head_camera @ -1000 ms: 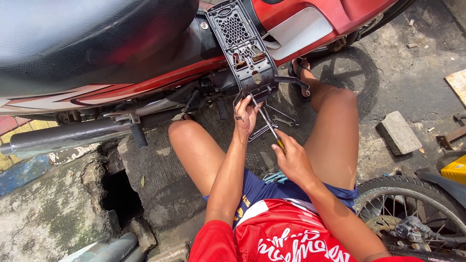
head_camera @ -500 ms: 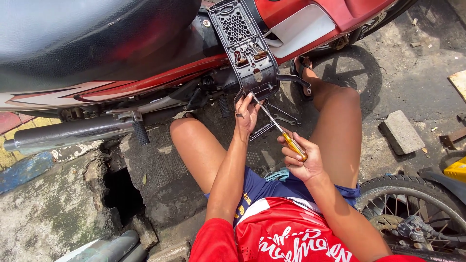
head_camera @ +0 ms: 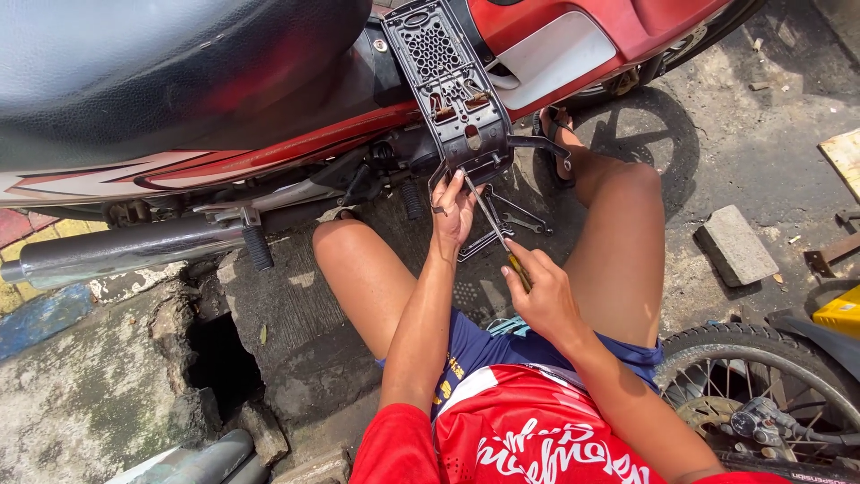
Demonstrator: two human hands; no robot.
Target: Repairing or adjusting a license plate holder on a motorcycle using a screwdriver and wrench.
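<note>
I crouch beside a red and black motorcycle (head_camera: 269, 134). A black plastic carrier panel (head_camera: 452, 85) with a honeycomb grid hangs off its side. My left hand (head_camera: 454, 208) reaches up to the panel's lower edge, fingers curled around a small part there. My right hand (head_camera: 540, 291) grips the yellow handle of a screwdriver (head_camera: 491, 224), whose thin metal shaft points up and left toward the panel's bottom, right beside my left fingers. Both my bare knees frame the hands.
Metal wrenches (head_camera: 506, 224) lie on the concrete under the hands. A chrome exhaust pipe (head_camera: 116, 251) runs at left above a broken hole (head_camera: 224, 358) in the pavement. A spoked wheel (head_camera: 761, 394) sits at lower right, a stone block (head_camera: 736, 244) and yellow container (head_camera: 838, 314) nearby.
My right hand with the screwdriver pulled back half a second ago and has now come in again, its tip back up near the panel's lower edge. My left hand stayed at the panel.
</note>
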